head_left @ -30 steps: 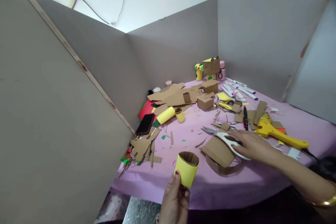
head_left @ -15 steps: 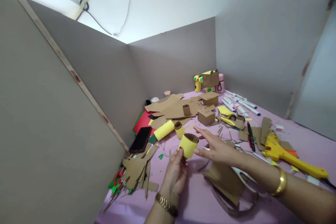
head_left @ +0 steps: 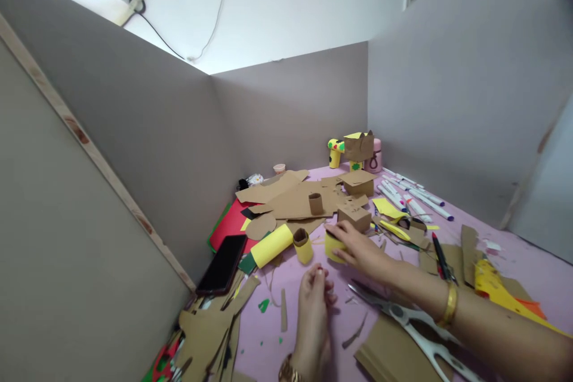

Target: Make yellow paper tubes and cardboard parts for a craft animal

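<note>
My right hand [head_left: 358, 248] grips a short yellow paper-covered cardboard tube [head_left: 332, 248] from above, its fingers over the top rim. The tube is upright, at or just above the table. Beside it on the left stands another short yellow tube [head_left: 303, 250], with brown cardboard showing inside. My left hand [head_left: 314, 295] is nearer to me, fingers curled and thumb pressed against them, with nothing visible in it. Below my right forearm lie white-handled scissors [head_left: 398, 312], partly over a folded piece of brown cardboard [head_left: 389, 349]. A longer yellow roll [head_left: 271, 246] lies left of the tubes.
A black phone [head_left: 222, 264] and cardboard scraps [head_left: 206, 328] lie at left. Farther back are cardboard sheets [head_left: 293, 200], a small brown tube [head_left: 316, 203] and a cardboard box [head_left: 354, 216]. Markers [head_left: 423, 197] and a yellow glue gun [head_left: 496, 286] lie at right. Grey partitions [head_left: 290, 113] surround the table.
The yellow tube has gone from my left hand to my right and been moved forward beside the other tube. My left hand has let go and curled. The view has shifted.
</note>
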A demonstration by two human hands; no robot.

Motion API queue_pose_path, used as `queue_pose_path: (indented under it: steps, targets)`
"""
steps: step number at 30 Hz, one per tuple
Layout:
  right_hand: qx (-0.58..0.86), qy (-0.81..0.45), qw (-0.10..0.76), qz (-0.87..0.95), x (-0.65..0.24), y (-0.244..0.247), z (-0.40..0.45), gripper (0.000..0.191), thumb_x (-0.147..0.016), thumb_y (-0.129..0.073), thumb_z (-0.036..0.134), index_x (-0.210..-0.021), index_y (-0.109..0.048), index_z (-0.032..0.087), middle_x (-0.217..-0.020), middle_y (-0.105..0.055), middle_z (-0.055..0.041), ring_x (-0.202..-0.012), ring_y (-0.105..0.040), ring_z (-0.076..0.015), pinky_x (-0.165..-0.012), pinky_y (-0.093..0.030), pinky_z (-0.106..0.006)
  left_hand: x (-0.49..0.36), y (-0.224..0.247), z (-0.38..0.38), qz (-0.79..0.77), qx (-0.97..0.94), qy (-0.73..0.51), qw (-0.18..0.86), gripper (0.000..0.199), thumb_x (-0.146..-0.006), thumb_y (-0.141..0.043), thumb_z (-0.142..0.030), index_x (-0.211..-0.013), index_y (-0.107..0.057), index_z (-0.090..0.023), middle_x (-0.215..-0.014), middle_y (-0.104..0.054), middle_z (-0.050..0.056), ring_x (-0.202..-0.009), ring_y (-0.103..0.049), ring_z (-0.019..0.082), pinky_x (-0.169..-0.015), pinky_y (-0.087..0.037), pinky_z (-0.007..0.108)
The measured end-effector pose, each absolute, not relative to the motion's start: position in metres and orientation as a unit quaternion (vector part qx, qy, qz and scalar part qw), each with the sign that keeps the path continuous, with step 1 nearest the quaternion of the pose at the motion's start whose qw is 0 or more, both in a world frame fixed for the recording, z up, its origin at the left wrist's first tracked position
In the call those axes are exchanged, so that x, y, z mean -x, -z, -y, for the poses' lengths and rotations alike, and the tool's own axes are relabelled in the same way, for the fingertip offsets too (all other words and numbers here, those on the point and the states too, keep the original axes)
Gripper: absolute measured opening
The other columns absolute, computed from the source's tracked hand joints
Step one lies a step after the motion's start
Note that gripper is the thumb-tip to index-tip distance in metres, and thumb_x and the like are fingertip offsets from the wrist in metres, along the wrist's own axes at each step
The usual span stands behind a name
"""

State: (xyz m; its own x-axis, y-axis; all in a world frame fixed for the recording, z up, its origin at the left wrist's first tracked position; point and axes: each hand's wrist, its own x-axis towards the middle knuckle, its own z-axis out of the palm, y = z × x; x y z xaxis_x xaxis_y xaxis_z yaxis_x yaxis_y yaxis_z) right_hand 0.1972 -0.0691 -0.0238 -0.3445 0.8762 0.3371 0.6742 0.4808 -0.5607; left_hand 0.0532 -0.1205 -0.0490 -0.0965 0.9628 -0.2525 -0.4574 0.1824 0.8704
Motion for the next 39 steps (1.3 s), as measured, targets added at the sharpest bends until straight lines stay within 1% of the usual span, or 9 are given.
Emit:
queue_pose_path:
  steps: [5, 10, 12, 15, 17, 20, 26, 33, 39]
  targets:
    - [0.476, -0.181, 0.275, 0.816, -0.200, 0.034, 0.069, 0.068, -0.075, -0.058, 0.015, -0.139, -0.034, 0.016, -0.136, -0.039, -0.0168, -0.120, -0.046, -0.0302, -0.098, -0.039, -0.043, -0.038, 0.054, 0.124, -0.512, -0.351, -0.581, 0.526, 0.026, -0.081, -0.056, -0.024, -0.106, -0.054, -0.014, -0.096, -0.060, 0.006, -0.070, -0.056, 0.011, -0.058, -0.044, 0.020]
    - [0.480, -0.199, 0.288, 0.805, -0.224, 0.025, 0.075, 0.082, -0.074, -0.064, 0.030, -0.143, -0.023, 0.020, -0.145, -0.029, -0.0139, -0.131, -0.035, -0.0278, -0.106, -0.030, -0.042, -0.031, 0.045, 0.118, -0.538, -0.511, -0.510, 0.434, 0.037, -0.081, -0.054, -0.032, -0.114, -0.052, -0.016, -0.119, -0.057, 0.013, -0.104, -0.055, 0.023, -0.083, -0.046, 0.032]
    - [0.491, -0.199, 0.300, 0.794, -0.235, 0.023, 0.081, 0.078, -0.076, -0.062, 0.033, -0.143, -0.023, 0.020, -0.144, -0.033, -0.0144, -0.130, -0.036, -0.0281, -0.106, -0.030, -0.044, -0.034, 0.036, 0.115, -0.546, -0.632, -0.438, 0.333, 0.046, -0.085, -0.046, -0.034, -0.126, -0.044, -0.014, -0.134, -0.048, 0.016, -0.121, -0.046, 0.025, -0.097, -0.039, 0.039]
    - [0.513, -0.195, 0.319, 0.773, -0.248, 0.025, 0.092, 0.068, -0.080, -0.056, 0.034, -0.140, -0.030, 0.015, -0.139, -0.040, -0.0182, -0.129, -0.037, -0.0301, -0.106, -0.030, -0.049, -0.048, 0.021, 0.106, -0.498, -0.791, -0.312, 0.172, 0.058, -0.088, -0.040, -0.032, -0.140, -0.028, -0.010, -0.151, -0.025, 0.015, -0.139, -0.018, 0.023, -0.112, -0.020, 0.043]
    - [0.521, -0.191, 0.329, 0.764, -0.253, 0.027, 0.100, 0.063, -0.081, -0.054, 0.034, -0.137, -0.035, 0.011, -0.138, -0.041, -0.0207, -0.129, -0.037, -0.0313, -0.106, -0.030, -0.050, -0.061, 0.013, 0.095, -0.466, -0.848, -0.238, 0.090, 0.065, -0.086, -0.044, -0.033, -0.143, -0.021, -0.010, -0.154, -0.015, 0.013, -0.141, -0.007, 0.024, -0.112, -0.014, 0.048]
    - [0.522, -0.188, 0.337, 0.761, -0.258, 0.028, 0.109, 0.059, -0.082, -0.052, 0.031, -0.133, -0.038, 0.006, -0.138, -0.041, -0.0230, -0.129, -0.037, -0.0315, -0.105, -0.031, -0.050, -0.077, 0.005, 0.079, -0.459, -0.875, -0.151, 0.023, 0.074, -0.083, -0.050, -0.038, -0.144, -0.017, -0.013, -0.154, -0.009, 0.011, -0.141, -0.004, 0.029, -0.109, -0.013, 0.059]
    - [0.507, -0.202, 0.333, 0.768, -0.265, 0.025, 0.122, 0.049, -0.081, -0.050, 0.020, -0.129, -0.045, 0.009, -0.132, -0.049, -0.0191, -0.122, -0.046, -0.0270, -0.104, -0.035, -0.043, -0.083, 0.003, 0.063, -0.444, -0.893, -0.074, 0.021, 0.068, -0.083, -0.050, -0.038, -0.140, -0.029, -0.008, -0.149, -0.027, 0.015, -0.137, -0.024, 0.028, -0.108, -0.025, 0.052]
    - [0.499, -0.235, 0.329, 0.767, -0.263, 0.022, 0.128, 0.050, -0.079, -0.052, 0.017, -0.128, -0.048, 0.008, -0.130, -0.048, -0.0190, -0.119, -0.049, -0.0280, -0.102, -0.038, -0.043, -0.081, -0.001, 0.062, -0.436, -0.898, -0.052, 0.026, 0.071, -0.082, -0.052, -0.039, -0.141, -0.027, -0.010, -0.151, -0.022, 0.016, -0.139, -0.018, 0.029, -0.108, -0.026, 0.052]
    - [0.504, -0.241, 0.331, 0.760, -0.264, 0.024, 0.127, 0.049, -0.078, -0.054, 0.018, -0.127, -0.050, 0.012, -0.130, -0.049, -0.0178, -0.117, -0.051, -0.0281, -0.098, -0.042, -0.042, -0.080, -0.002, 0.061, -0.445, -0.887, -0.119, 0.031, 0.081, -0.082, -0.051, -0.043, -0.145, -0.008, -0.016, -0.153, -0.012, 0.014, -0.140, -0.009, 0.028, -0.107, -0.011, 0.062]
